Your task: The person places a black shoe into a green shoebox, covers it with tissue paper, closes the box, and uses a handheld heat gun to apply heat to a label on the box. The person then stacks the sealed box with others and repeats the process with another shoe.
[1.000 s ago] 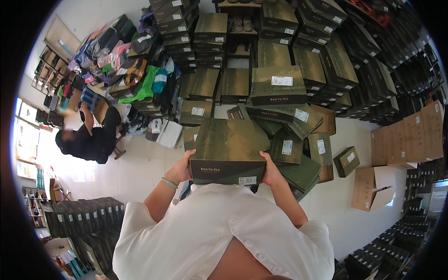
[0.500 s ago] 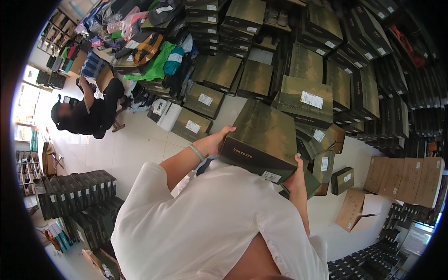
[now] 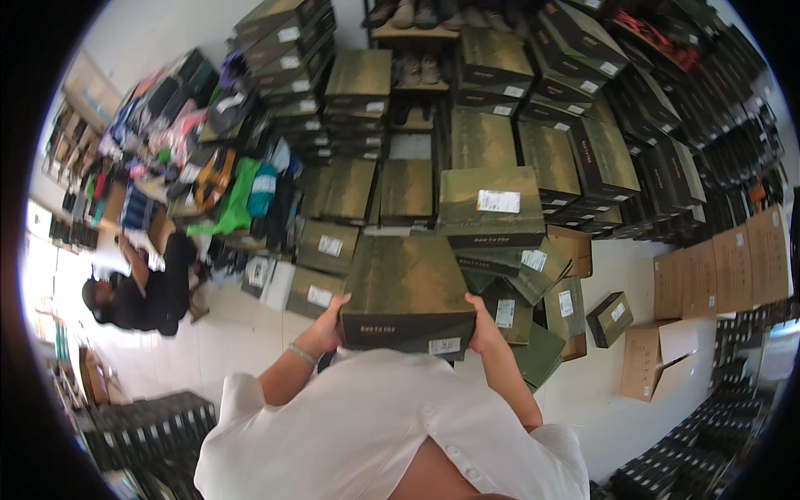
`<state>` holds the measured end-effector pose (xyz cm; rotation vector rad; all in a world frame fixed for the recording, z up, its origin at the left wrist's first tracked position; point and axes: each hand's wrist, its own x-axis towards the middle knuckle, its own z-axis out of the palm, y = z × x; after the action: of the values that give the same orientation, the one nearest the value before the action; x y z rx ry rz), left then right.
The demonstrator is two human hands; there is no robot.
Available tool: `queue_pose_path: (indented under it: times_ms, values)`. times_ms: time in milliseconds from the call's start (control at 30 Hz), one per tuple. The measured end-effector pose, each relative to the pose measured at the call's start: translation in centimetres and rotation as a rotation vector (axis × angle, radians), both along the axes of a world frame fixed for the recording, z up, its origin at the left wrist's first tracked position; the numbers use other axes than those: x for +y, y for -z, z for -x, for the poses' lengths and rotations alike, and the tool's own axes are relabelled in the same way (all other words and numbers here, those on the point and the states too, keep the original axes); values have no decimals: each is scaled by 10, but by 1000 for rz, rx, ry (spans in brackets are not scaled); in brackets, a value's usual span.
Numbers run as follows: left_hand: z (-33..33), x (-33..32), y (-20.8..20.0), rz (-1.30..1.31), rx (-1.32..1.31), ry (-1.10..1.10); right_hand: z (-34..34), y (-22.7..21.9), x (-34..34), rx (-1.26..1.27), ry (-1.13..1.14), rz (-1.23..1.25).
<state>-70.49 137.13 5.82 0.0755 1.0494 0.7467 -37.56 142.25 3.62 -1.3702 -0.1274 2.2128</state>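
Between my two hands I carry a large olive-green shoebox [image 3: 406,279] close against my body, its lid shut and a white label low on the dark near side. My left hand [image 3: 332,321] grips its left end, a pale bracelet on the wrist. On the right end, my right hand [image 3: 481,323] is wrapped round the corner. Just beyond it, a similar box with a white label [image 3: 490,204] lies on top of a pile. Green labelled boxes [image 3: 323,248] sit on the floor to the left.
Stacked shoeboxes [image 3: 483,142] line the back and right. Brown cartons [image 3: 723,267] stand at the right, an open carton [image 3: 654,367] before them. A small box [image 3: 611,318] lies on the floor. Heaped bagged clothes [image 3: 221,183] are at left, near a seated person in black [image 3: 150,287].
The shoebox in my hands has turned from tilted to nearly square with my body and shifted left and lower. My view has swung, so the surroundings sit differently.
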Motion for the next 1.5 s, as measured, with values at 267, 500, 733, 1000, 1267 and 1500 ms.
queue_pose_path:
  times_ms: [267, 500, 733, 1000, 1267, 1500]
  values:
    - [71, 155, 3, 311, 75, 344, 56, -4, 94, 90, 46, 225]
    - [115, 244, 59, 475, 43, 428, 84, 83, 169, 92, 351, 192]
    - [107, 229, 29, 247, 24, 280, 56, 226, 164, -190, 908, -52]
    - [107, 221, -13, 218, 210, 129, -39, 201, 203, -735, 1169, -303]
    - [111, 273, -18, 178, 231, 132, -204, 187, 221, -1398, 999, -174]
    - [87, 347, -44, -98, 255, -41, -225, 196, 245, -1688, 899, -30]
